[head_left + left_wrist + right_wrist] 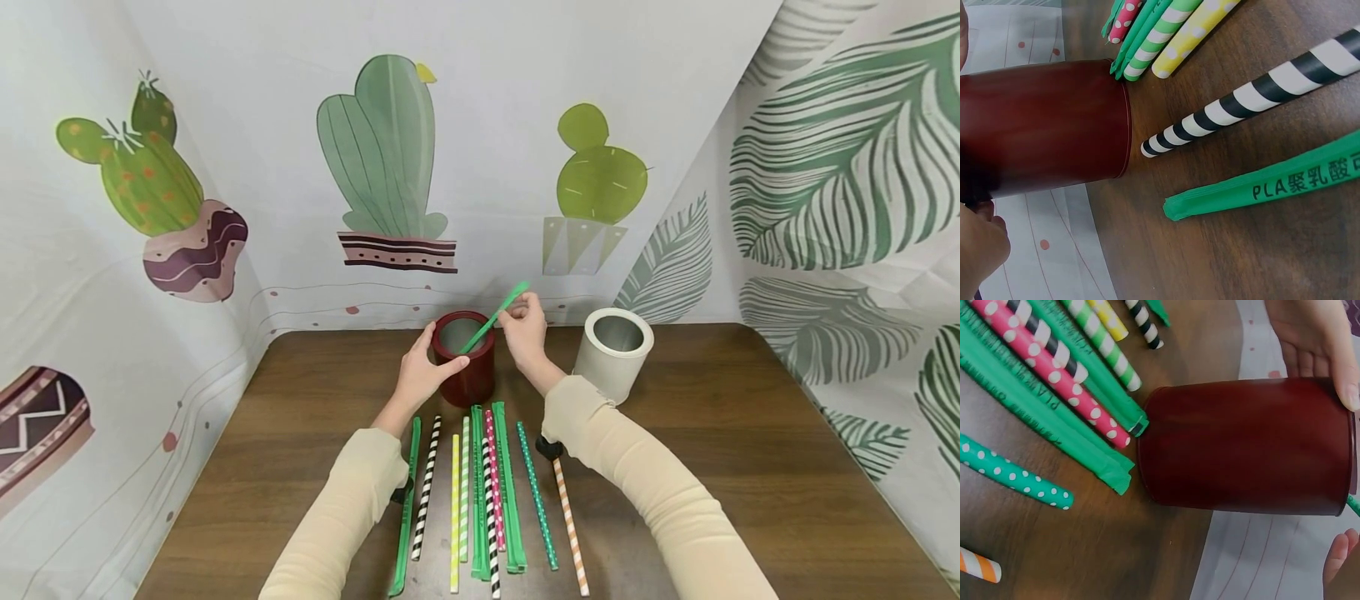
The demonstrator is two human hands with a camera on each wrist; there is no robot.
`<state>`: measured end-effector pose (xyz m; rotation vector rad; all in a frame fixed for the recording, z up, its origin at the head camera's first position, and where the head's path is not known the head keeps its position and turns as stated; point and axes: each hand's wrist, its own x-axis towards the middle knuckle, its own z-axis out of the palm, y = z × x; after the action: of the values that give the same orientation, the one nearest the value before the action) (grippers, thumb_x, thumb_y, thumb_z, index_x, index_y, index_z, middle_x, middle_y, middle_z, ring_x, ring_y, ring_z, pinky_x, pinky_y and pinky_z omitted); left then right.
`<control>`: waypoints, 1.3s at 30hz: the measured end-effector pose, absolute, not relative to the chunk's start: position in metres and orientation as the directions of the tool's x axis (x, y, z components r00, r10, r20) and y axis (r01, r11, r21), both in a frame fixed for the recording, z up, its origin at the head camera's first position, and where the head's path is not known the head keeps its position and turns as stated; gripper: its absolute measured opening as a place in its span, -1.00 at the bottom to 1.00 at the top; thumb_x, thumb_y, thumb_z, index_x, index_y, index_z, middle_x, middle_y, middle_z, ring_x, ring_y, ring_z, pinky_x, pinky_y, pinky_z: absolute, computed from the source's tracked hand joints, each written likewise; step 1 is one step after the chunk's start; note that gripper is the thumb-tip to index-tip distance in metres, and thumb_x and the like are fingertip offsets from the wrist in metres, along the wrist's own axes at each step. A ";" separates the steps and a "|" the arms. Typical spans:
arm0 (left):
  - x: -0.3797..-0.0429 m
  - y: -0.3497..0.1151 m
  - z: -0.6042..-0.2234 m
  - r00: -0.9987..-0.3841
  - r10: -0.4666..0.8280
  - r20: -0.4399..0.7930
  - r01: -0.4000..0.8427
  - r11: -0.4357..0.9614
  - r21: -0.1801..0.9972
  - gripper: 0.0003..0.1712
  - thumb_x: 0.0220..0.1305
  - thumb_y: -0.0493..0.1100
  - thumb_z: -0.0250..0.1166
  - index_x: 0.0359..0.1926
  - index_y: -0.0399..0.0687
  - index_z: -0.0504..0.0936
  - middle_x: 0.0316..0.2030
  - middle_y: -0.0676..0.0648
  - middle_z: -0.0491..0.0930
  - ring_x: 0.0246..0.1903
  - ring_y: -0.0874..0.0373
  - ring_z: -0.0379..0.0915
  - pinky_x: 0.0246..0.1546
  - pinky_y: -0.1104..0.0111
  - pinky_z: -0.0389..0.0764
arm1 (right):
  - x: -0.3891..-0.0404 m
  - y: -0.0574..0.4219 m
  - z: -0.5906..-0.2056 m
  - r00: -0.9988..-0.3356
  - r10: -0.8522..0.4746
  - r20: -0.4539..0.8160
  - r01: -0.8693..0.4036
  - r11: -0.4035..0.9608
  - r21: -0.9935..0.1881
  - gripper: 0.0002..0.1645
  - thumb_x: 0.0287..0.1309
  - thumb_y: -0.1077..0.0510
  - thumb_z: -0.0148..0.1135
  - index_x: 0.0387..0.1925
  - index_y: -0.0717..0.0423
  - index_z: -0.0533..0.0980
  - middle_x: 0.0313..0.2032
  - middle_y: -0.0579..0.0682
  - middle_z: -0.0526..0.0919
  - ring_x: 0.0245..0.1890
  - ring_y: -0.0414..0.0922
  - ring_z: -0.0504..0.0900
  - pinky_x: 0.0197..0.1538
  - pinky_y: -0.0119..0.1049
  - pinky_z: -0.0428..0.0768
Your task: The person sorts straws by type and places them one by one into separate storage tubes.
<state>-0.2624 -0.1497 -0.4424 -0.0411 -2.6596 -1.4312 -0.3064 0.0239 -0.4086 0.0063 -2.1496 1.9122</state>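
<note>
A dark red can stands upright near the table's back edge. My left hand grips it by the rim, thumb at the front and fingers on the left side. In my right hand, to the right of the can, I pinch a green wrapped straw near its upper end. The straw leans, its lower end inside the can's mouth. In the right wrist view, just a bit of that straw shows past the rim, and the can hides the rest.
Several straws lie lengthwise before the can: wrapped green, black-striped, yellow, pink dotted, teal dotted and orange-striped. A cream can stands to the right. A printed cloth hangs behind the brown table.
</note>
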 end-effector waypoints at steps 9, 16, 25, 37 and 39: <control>-0.262 -0.148 -0.441 -0.993 -0.023 0.118 0.086 0.545 0.834 0.05 -0.12 0.23 0.32 0.34 0.05 0.01 0.32 -0.05 0.06 0.29 0.05 0.00 0.20 0.07 0.17 | -0.301 0.023 -0.416 -0.979 0.058 0.198 -0.173 0.289 -0.941 -0.75 -0.04 0.23 0.16 -0.25 0.16 0.40 -0.45 0.06 0.54 -0.41 -0.07 0.51 -0.43 -0.40 0.38; -0.263 -0.148 -0.440 -0.993 -0.021 0.113 0.084 0.533 0.842 0.05 -0.12 0.23 0.31 0.34 0.05 0.01 0.32 -0.05 0.06 0.29 0.05 0.01 0.19 0.05 0.19 | -0.290 0.031 -0.417 -0.990 0.030 0.135 -0.128 0.171 -0.977 -0.68 -0.02 0.28 0.16 -0.16 0.20 0.37 -0.43 0.00 0.47 -0.44 -0.10 0.51 -0.41 -0.30 0.51; -0.264 -0.148 -0.442 -0.993 -0.031 0.112 0.079 0.530 0.844 0.06 -0.13 0.23 0.33 0.33 0.05 0.02 0.31 -0.05 0.08 0.28 0.03 0.03 0.17 0.04 0.20 | -0.267 0.043 -0.435 -0.986 -0.112 -0.122 0.103 0.167 -0.981 -0.63 0.01 0.34 0.10 -0.09 0.16 0.30 -0.39 0.05 0.52 -0.46 -0.12 0.56 -0.42 -0.13 0.60; -0.261 -0.150 -0.442 -0.993 -0.031 0.115 0.081 0.529 0.844 0.05 -0.13 0.22 0.33 0.33 0.04 0.03 0.31 -0.06 0.07 0.29 0.01 0.00 0.19 0.02 0.17 | -0.240 0.058 -0.461 -0.862 -0.355 -0.361 0.279 0.260 -0.924 -0.40 -0.01 0.31 0.12 0.11 0.26 0.19 -0.14 0.27 0.52 -0.20 0.19 0.54 -0.42 -0.18 0.60; -0.261 -0.150 -0.442 -0.993 -0.029 0.115 0.083 0.525 0.847 0.05 -0.12 0.22 0.33 0.33 0.03 0.02 0.32 -0.07 0.07 0.29 0.01 0.00 0.18 0.02 0.18 | -0.236 0.060 -0.463 -0.849 -0.378 -0.369 0.280 0.270 -0.921 -0.41 0.00 0.31 0.10 0.11 0.27 0.19 -0.13 0.28 0.51 -0.21 0.16 0.54 -0.42 -0.19 0.60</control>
<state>-0.2609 -0.1498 -0.4422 -0.0473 -2.6416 -1.4766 -0.2360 0.0600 -0.4633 0.1250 -2.8743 2.3171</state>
